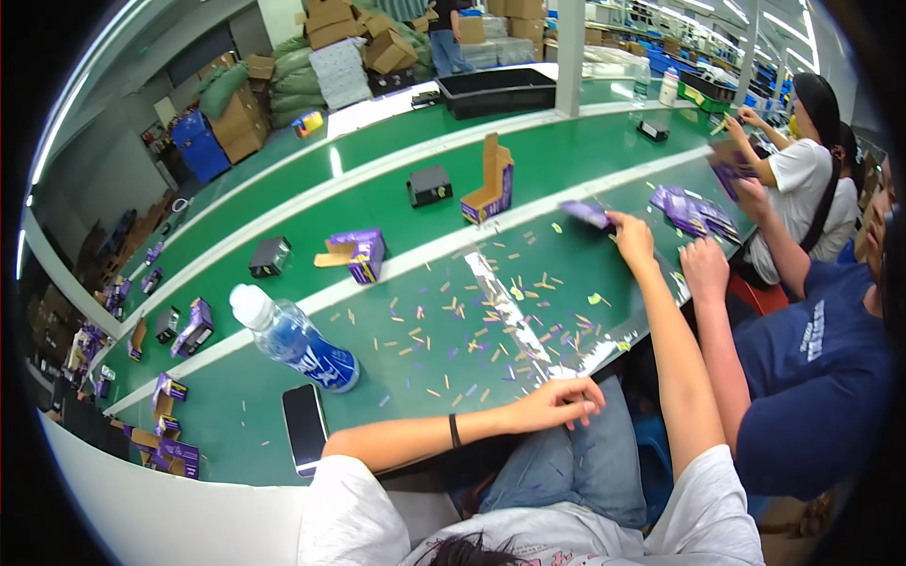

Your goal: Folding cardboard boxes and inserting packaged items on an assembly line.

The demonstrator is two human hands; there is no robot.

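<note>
My right hand point(633, 240) reaches out over the green work surface, fingers closed at the edge of a flat purple carton piece point(586, 215), which is blurred. Close to my lap, my left hand point(559, 406) hangs by the table's near edge with its fingers apart and nothing in them. Many small purple and tan paper scraps point(472, 325) lie scattered on the table point(377, 373) in front of me. A pile of flat purple packs point(696, 213) lies beyond my right hand.
A blue-labelled bottle point(300, 344) and a phone point(305, 427) are at my left. Opened purple boxes point(364, 255) and black devices point(429, 186) are on the conveyor point(321, 208) ahead. At right, a co-worker in navy point(802, 368) holds a purple carton point(731, 170).
</note>
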